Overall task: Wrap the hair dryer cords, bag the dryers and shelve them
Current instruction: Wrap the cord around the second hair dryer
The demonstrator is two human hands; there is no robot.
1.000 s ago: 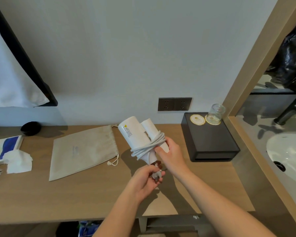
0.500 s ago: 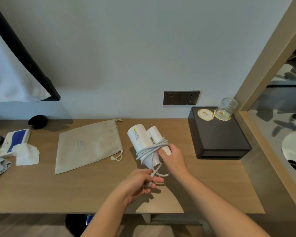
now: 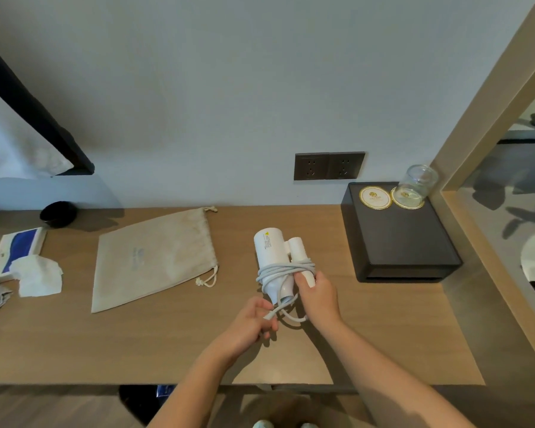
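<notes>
White plastic and pale grey flex sit at the middle of the view: the hair dryer [image 3: 271,251] is held just above the wooden worktop [image 3: 167,341], its barrel pointing away toward the far wall and its folded handle lying alongside on the right. The cord [image 3: 283,270] is wound in several turns round barrel and handle together, with one loose loop hanging below the near end.

The right hand [image 3: 318,299] grips the dryer from the right – its fingers curled over the handle's near end and the coils there. The left hand [image 3: 250,324], nearer and slightly left, has its fingers bent in on the cord's free end, which sticks out between thumb and fingers.

To the left of the dryer a beige drawstring bag [image 3: 152,257] lies flat on the worktop, its mouth and strings turned toward the dryer but apart from it. Farther left are a crumpled tissue [image 3: 37,274], a blue-and-white booklet [image 3: 16,251] and, by the wall, a small black bowl [image 3: 57,214]. To the right stands a black box [image 3: 396,239] carrying a round coaster [image 3: 375,197] and an upturned glass [image 3: 417,183]. A dark double socket [image 3: 329,165] is set in the wall behind.
</notes>
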